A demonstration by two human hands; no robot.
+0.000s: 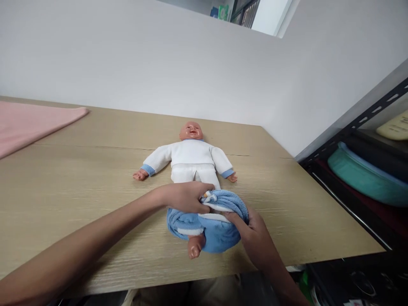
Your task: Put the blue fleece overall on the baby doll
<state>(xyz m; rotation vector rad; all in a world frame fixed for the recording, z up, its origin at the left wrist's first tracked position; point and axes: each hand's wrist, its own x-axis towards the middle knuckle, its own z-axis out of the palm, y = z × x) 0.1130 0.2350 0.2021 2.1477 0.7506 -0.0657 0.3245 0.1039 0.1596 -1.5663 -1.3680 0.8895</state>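
A baby doll (pixel 193 152) in a white top and white trousers lies on its back, head towards the wall. Bunched blue cloth trousers (pixel 223 236) with white edging surround its lower legs. One bare doll foot (pixel 195 245) sticks out of the left leg opening; the other foot is hidden in the cloth. My left hand (pixel 188 196) reaches across the doll's legs and pinches the blue cloth near a small white and orange patch. My right hand (pixel 251 229) grips the right side of the same cloth, thumb inside the opening.
The doll lies on a wooden table (pixel 95 187) whose front edge is close to me. A pink cloth (pixel 35 123) lies at the far left. On the right, a black metal shelf (pixel 338 187) holds a teal basin (pixel 366 174). A pale wall (pixel 143 63) stands behind the table.
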